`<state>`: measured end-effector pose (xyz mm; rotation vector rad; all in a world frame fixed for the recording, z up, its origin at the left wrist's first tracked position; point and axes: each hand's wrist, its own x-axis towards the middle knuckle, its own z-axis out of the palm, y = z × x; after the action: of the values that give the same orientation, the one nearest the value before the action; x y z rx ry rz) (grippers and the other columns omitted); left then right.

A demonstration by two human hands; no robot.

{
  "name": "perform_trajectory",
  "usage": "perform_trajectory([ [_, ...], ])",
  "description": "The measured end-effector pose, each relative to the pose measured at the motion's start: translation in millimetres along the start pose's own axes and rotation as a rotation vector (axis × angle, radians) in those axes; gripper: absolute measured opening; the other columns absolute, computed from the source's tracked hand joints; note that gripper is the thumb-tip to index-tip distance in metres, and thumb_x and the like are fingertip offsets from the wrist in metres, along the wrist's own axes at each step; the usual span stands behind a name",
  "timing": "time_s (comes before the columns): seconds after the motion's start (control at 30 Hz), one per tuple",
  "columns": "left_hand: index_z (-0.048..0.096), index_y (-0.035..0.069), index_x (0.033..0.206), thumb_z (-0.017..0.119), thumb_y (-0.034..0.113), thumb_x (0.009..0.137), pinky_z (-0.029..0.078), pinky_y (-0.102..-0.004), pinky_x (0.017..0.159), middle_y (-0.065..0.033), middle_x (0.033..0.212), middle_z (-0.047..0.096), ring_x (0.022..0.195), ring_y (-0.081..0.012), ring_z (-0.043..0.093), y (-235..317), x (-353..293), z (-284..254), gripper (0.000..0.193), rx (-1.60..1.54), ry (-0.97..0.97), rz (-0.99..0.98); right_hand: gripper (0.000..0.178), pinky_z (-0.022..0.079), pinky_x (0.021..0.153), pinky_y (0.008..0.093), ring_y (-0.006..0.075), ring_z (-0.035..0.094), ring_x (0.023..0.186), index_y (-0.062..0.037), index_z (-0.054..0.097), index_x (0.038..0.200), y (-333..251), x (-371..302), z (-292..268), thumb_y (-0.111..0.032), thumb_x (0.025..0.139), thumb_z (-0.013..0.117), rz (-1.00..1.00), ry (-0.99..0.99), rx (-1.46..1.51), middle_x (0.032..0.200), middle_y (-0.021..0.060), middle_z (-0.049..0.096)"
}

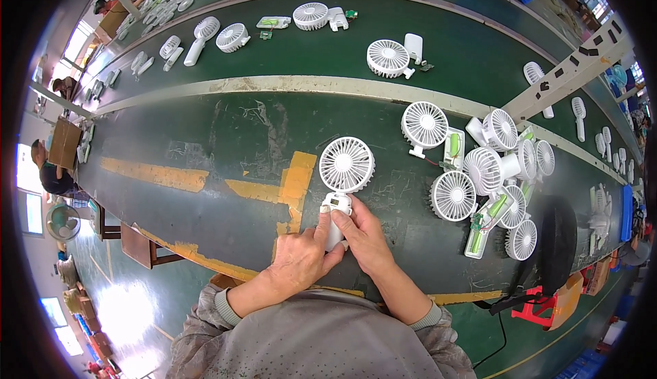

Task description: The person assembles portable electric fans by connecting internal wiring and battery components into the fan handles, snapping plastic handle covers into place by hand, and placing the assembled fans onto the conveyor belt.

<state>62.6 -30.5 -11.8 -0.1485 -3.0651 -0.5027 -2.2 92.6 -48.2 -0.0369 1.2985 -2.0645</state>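
In front of me on the dark green bench lies a white handheld fan point(347, 165), its round grille pointing away and its handle toward my body. My left hand point(303, 250) is closed round the left side of the handle, thumb and fingers pressing near a small dark window. From the right, my right hand point(367, 236) grips the same handle, its thumb on the front. The lower handle is partly hidden by my fingers. To the right is a cluster of white fans, among them one fan point(453, 195) and an opened handle point(477, 236) showing a green battery.
Beyond a pale rail point(274, 86), a green conveyor point(274, 57) carries fans and loose parts. A slanted white post point(571, 71) rises at right, near a black bag point(553, 249). Yellow tape point(295, 186) marks the bench. A red stool point(536, 308) stands below; other people sit far left.
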Motion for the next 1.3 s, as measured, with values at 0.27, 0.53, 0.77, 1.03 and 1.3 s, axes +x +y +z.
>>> perform_trajectory([
  [0.27,0.052,-0.001,0.095,0.062,0.027,0.082,0.049,-0.0316,0.055,-0.0137,0.075,0.062,0.059,-0.0193,0.061,-22,6,9,0.032,-0.732,-0.052,-0.312,0.034,0.044,0.089,0.0307,0.0171,0.054,0.102,0.0017,0.044,0.122,-1,2,-7,-0.009,0.090,0.048,-0.027,-0.045,0.173,0.116,0.0111,0.055],
  [0.53,0.054,-0.002,0.094,0.054,0.026,0.089,0.045,-0.0264,0.055,-0.0049,0.072,0.058,0.062,-0.0108,0.054,-16,8,7,0.029,-1.018,-0.171,-0.230,0.035,0.043,0.092,0.0363,0.0232,0.053,0.107,0.0026,0.043,0.121,-11,-2,0,-0.011,0.089,0.050,-0.123,-0.083,0.181,0.118,0.0159,0.053],
  [0.77,0.054,-0.005,0.092,0.053,0.022,0.086,0.048,-0.0320,0.059,-0.0117,0.073,0.062,0.067,-0.0199,0.061,-10,20,8,0.027,-0.952,-0.220,-0.277,0.035,0.045,0.090,0.0364,0.0230,0.056,0.103,0.0029,0.044,0.119,-11,2,-9,-0.011,0.088,0.051,-0.127,-0.048,0.213,0.115,0.0171,0.054],
  [1.03,0.054,-0.006,0.098,0.054,0.018,0.087,0.046,-0.0232,0.055,-0.0064,0.077,0.061,0.067,-0.0104,0.059,-26,54,0,0.026,-1.268,-0.021,-0.318,0.040,0.040,0.094,0.0344,0.0210,0.050,0.111,0.0001,0.037,0.128,0,14,-10,-0.020,0.094,0.044,-0.164,0.099,0.136,0.127,0.0139,0.046],
  [1.3,0.050,0.005,0.115,0.062,0.014,0.074,0.048,-0.0397,0.062,-0.0154,0.082,0.054,0.072,-0.0327,0.058,-55,206,-11,0.044,0.007,0.474,0.061,0.029,0.047,0.082,0.0287,0.0198,0.059,0.093,0.0016,0.047,0.116,13,21,-15,-0.017,0.094,0.045,-0.183,0.104,-0.091,0.107,0.0146,0.059],
])
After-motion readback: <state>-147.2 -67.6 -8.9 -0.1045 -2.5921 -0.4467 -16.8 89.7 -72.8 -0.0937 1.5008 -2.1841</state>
